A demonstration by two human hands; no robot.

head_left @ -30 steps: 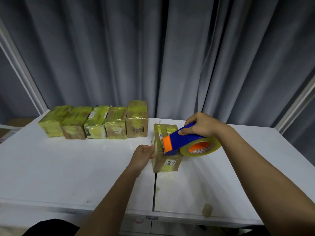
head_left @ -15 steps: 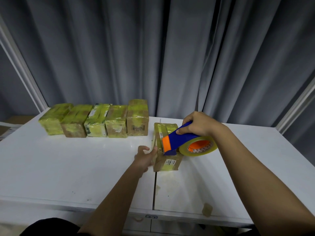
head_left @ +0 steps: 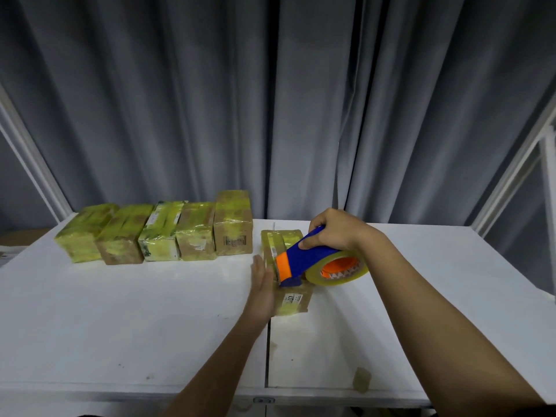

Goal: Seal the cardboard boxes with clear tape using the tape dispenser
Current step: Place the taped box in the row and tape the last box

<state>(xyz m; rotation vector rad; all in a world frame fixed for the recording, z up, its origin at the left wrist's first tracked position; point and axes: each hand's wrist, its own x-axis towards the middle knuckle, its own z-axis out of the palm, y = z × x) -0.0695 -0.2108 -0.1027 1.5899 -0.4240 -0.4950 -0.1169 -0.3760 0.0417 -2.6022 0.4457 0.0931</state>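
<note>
A small cardboard box [head_left: 293, 300] wrapped in yellowish clear tape lies in the middle of the white table [head_left: 120, 311]. My right hand [head_left: 334, 230] grips the blue and orange tape dispenser [head_left: 304, 260], whose front end rests on top of the box. Its roll of clear tape [head_left: 340, 270] hangs over the box's right side. My left hand [head_left: 261, 284] lies flat with straight fingers against the box's left side.
Several taped boxes [head_left: 156, 233] stand in a row at the back left of the table. A seam [head_left: 266, 356] runs between two tabletops. A scrap of tape [head_left: 361, 382] is stuck near the front edge. Grey curtains [head_left: 270, 100] hang behind.
My left hand has uncurled from gripping the box's left edge and now presses flat against that side. The dispenser has stayed on the box top, shifting only slightly.
</note>
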